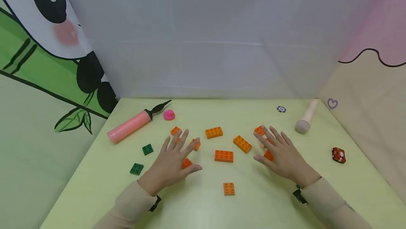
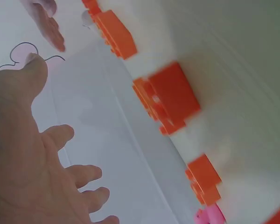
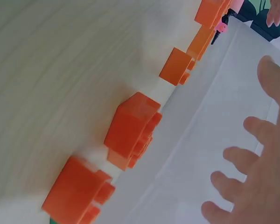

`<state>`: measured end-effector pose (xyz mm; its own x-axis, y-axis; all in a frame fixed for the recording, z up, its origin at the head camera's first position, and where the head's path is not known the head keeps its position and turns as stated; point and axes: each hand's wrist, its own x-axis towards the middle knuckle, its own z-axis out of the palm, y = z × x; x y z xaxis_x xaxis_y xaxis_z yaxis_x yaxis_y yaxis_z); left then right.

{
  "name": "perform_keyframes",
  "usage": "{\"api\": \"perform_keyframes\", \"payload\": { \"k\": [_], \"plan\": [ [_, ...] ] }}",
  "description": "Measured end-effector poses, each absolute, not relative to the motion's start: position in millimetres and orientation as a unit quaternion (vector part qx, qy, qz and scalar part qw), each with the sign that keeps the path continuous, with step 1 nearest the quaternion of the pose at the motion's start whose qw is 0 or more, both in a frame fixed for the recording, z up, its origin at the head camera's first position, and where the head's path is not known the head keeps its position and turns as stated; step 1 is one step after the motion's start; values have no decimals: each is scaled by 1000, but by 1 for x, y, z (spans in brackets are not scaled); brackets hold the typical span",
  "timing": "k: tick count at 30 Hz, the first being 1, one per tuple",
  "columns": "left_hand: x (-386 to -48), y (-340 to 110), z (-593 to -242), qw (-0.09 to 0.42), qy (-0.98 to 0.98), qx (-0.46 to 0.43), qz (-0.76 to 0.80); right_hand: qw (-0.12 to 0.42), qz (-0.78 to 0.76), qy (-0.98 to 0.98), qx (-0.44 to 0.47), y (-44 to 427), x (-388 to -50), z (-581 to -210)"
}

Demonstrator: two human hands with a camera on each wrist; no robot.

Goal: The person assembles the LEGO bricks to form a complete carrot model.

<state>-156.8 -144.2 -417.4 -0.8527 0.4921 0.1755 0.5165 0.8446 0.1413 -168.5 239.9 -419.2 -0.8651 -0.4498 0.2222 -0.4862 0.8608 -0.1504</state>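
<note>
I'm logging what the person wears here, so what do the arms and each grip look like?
The left sleeve and right sleeve are long and pale beige. A small black piece shows beside the left one, another black piece beside the right. The right sleeve bears a faint grey mark, too small to read. The left grip and right grip wear no gloves.

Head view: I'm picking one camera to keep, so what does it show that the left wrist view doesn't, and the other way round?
Only the head view shows the green bricks, the pink pump, the red toy car and the back of the left hand. Only the left wrist view shows that hand's palm side. Both show orange bricks, the right hand and the pink duck.
</note>
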Motion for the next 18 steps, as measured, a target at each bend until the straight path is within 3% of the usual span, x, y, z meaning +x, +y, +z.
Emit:
{"api": "perform_keyframes", "payload": {
  "k": [9, 14, 18],
  "plan": [
    [-150, -98, -414, -1, -934, -329, -137, 115, 176, -924, 319, 206, -179, -419],
    [-140, -73, -427, -66, -916, -362, -160, 68, 183, -921, 337, 178, -181, -427],
    [-133, -57, -435, -64, -903, -405, -132, 30, 161, -922, 350, 164, -182, -430]
  ]
}}
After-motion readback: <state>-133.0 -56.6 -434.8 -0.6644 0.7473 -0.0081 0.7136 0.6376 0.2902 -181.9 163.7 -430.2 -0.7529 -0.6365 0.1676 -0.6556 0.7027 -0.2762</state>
